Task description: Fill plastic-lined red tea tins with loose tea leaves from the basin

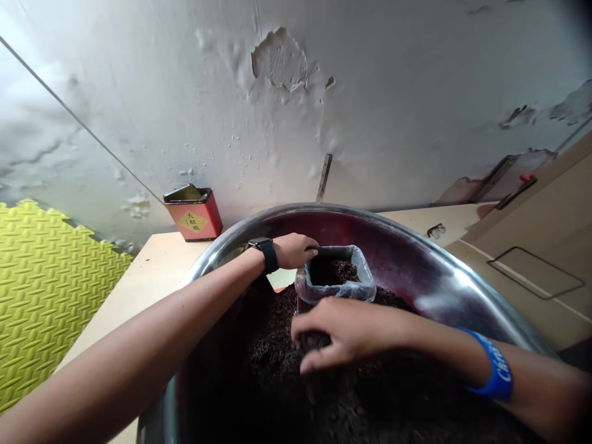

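We see left grip (pixel 292 251) holding the edge of the plastic-lined container (pixel 335 291), which sits in the metal basin (pixel 296 210) among dark loose leaves (pixel 272 336); right grip (pixel 345 333) closed round a dark clump (pixel 314 340), just in front of the container; basin on counter (pixel 160 262)

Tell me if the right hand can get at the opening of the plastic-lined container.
Probably yes: the right hand, curled around dark material, is just in front of the plastic-lined container, whose top is open. The left hand is at the far left corner, leaving the opening uncovered.
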A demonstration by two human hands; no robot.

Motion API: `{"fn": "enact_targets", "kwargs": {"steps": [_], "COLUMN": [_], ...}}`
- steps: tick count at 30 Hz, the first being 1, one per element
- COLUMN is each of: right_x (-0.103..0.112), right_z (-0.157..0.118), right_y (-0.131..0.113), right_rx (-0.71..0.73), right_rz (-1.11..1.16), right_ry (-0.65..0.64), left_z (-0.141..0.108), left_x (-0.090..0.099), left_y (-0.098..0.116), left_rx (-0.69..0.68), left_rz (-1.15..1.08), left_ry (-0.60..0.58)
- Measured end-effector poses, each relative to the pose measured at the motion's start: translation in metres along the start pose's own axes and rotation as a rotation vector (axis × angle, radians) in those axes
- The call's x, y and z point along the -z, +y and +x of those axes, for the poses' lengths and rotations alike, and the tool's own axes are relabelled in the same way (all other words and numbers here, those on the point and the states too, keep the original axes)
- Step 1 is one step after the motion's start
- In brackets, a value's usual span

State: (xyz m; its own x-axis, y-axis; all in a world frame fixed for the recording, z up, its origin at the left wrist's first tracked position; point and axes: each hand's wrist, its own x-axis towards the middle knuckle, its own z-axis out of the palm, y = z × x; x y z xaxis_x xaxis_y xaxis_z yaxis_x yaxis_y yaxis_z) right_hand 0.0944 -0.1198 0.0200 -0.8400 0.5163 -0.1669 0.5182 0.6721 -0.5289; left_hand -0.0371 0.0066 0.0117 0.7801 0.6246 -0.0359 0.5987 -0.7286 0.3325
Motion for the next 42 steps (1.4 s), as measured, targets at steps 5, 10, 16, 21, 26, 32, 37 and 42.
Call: {"fn": "enact_targets", "kwargs": {"steps": [5,10,16,21,26,32,37,42], "right_x": [0.035,0.036,0.025,0.018,-0.026,-0.079,-0.076,-0.076], "right_z": [-0.006,-0.008,-0.012,-0.014,-0.004,0.005,0.007,0.009], "right_y": [0.022,0.057,0.051,0.007,-0.016,-0.006,-0.007,-0.007], "right_rx": [-0.2,-0.388,-0.359,-0.088,0.257,0.049,-0.027,-0.097], "right_rz": [-0.092,-0.396,-0.5,-0.359,-0.173,-0.306,-0.292,-0.243], "right_ry": [0.571,0.639,0.56,0.606,0.158,-0.231,-0.439,-0.469], "left_z": [0.0,0.001,0.001,-0.002,0.0,0.0,-0.001,-0.001], "left_x": [0.0,0.0,0.0,0.003,0.001,-0.003,-0.003,-0.002], "left_y": [-0.002,-0.001,0.002,0.005,0.0,-0.004,-0.005,-0.004], "left_rx": [-0.08,-0.079,-0.03,-0.039,0.003,0.01,-0.003,0.007], "left_rz": [0.028,-0.004,-0.033,-0.043,-0.106,-0.113,-0.117,-0.135], "left_ry": [0.015,0.017,-0.016,-0.001,-0.071,-0.058,-0.041,-0.044]}}
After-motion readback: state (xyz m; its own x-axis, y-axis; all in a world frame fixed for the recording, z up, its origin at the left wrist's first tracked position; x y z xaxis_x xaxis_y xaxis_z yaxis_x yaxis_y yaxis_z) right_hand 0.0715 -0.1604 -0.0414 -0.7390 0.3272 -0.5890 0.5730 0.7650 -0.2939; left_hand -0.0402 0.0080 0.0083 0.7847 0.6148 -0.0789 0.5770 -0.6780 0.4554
